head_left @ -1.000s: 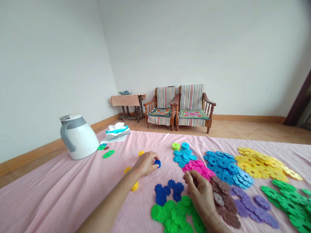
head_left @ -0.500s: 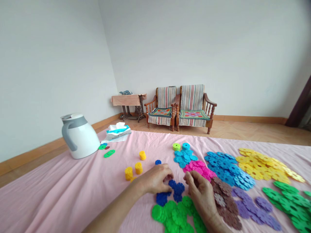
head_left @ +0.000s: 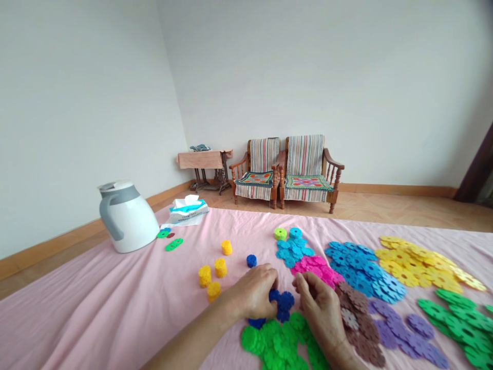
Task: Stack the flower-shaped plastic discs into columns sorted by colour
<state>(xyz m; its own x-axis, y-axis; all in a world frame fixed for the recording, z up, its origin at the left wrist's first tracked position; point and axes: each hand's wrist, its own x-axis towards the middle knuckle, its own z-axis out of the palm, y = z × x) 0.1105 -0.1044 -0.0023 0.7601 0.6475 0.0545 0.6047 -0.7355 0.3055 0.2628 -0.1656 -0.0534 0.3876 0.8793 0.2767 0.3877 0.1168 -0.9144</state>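
My left hand [head_left: 256,293] lies curled over the dark blue snowflake discs [head_left: 284,302] on the pink cloth [head_left: 115,303], its fingers closed around one or more of them. My right hand [head_left: 321,308] hovers just right of that pile with fingers bent together; what they hold, if anything, is hidden. A short dark blue stack [head_left: 251,260] stands beyond my left hand. Bright green discs [head_left: 275,341] lie below both hands, and pink discs [head_left: 316,267] lie just beyond my right hand.
Three yellow stacks [head_left: 214,271] stand to the left. Light blue [head_left: 295,247], blue [head_left: 364,270], yellow [head_left: 419,262], brown [head_left: 356,324], purple [head_left: 408,329] and green [head_left: 458,321] disc piles spread to the right. A white kettle [head_left: 127,216] and tissue pack [head_left: 187,209] sit far left.
My left hand set the small dark blue stack down and drew back onto the dark blue disc pile. My right hand has barely shifted.
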